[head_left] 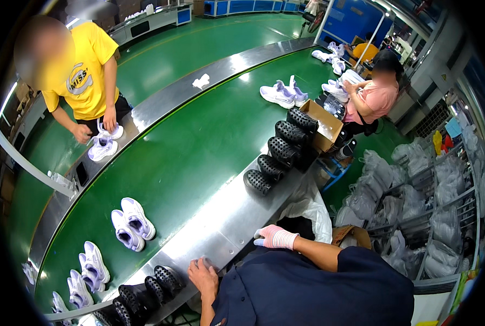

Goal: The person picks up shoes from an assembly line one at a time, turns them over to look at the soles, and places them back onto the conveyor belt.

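Observation:
My bare left hand (203,274) rests on the metal ledge (221,228), fingers bent loosely and holding nothing that I can see. Beside it stands a row of black perforated shoe-shaped forms (154,288). My right hand (278,237), in a white and pink knit glove with grey fingertips, hovers by the ledge's near edge in front of my body. Its fingers are slightly bent and a little apart, with no object visible in them. Beyond the ledge, a pair of white and lilac sneakers (134,224) lies on the green conveyor belt (199,163).
More sneakers (94,266) line the belt at left. Black forms (282,151) and a cardboard box (321,127) stand right. A person in yellow (90,65) handles sneakers across the belt; another in pink (375,100) sits far right. Racks of plastic-wrapped items (411,201) stand at right.

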The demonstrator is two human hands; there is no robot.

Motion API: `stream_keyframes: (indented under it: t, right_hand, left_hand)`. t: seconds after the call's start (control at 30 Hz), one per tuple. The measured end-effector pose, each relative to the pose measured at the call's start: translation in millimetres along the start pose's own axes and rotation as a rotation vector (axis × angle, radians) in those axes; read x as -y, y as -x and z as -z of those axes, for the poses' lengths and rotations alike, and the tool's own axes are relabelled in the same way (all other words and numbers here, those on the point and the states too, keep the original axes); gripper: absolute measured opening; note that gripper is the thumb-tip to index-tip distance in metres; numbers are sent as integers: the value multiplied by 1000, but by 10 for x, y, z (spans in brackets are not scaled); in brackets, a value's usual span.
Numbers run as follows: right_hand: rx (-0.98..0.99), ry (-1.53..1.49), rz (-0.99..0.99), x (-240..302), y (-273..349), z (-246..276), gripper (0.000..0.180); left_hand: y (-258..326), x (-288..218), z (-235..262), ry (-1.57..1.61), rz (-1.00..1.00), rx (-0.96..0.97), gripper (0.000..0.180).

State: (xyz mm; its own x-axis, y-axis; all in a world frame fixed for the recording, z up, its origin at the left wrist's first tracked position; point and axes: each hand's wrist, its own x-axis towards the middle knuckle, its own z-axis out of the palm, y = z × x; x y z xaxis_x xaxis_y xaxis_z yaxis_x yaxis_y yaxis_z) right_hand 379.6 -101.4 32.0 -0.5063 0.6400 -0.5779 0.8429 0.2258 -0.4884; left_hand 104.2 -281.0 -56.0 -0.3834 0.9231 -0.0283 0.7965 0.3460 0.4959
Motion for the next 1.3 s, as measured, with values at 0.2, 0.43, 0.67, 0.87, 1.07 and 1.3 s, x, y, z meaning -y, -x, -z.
stream_keyframes:
  t: [0.2,0.43,0.67,0.87,1.07,1.3]
  right_hand:
    - [-22,-7,-55,-194,104,48,46]
    - [-103,36,-331,-728,231,-6,42]
    - [-18,-36,-470,-1524,362,-556,46]
    - [6,-192,-647,-2019,503,-1109,45]
    - [-66,-263,-509,-1835,637,-824,47]
    - [-391,-720,340,-134,738,1100,19]
  left_hand:
    - [-23,28,-177,-114,64,182,58]
    - [-51,129,-155,-89,42,213,57]
    - [1,243,-124,-19,-42,159,49]
    - [-16,159,-128,-13,-52,177,49]
    - [-28,136,-114,-50,-71,175,51]
    - [-100,188,-133,-36,-122,142,50]
